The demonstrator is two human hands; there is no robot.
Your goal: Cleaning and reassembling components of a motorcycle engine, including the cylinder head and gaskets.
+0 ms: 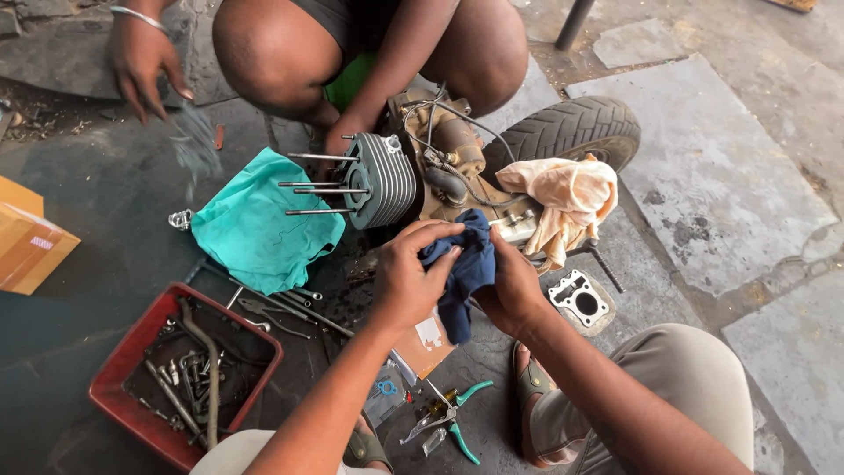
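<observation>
Both hands [457, 273] grip a blue rag [462, 273] before the finned cylinder [382, 180], red tray [114, 391] left

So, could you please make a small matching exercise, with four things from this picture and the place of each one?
Things:
1. dark blue rag
2. teal cloth
3. cream cloth
4. red tray

Places:
A. draped beside the tyre
B. on the ground at lower left, full of tools
C. held between the left hand and right hand
D. under the cylinder studs

Pairs: 1-C, 2-D, 3-A, 4-B
</observation>
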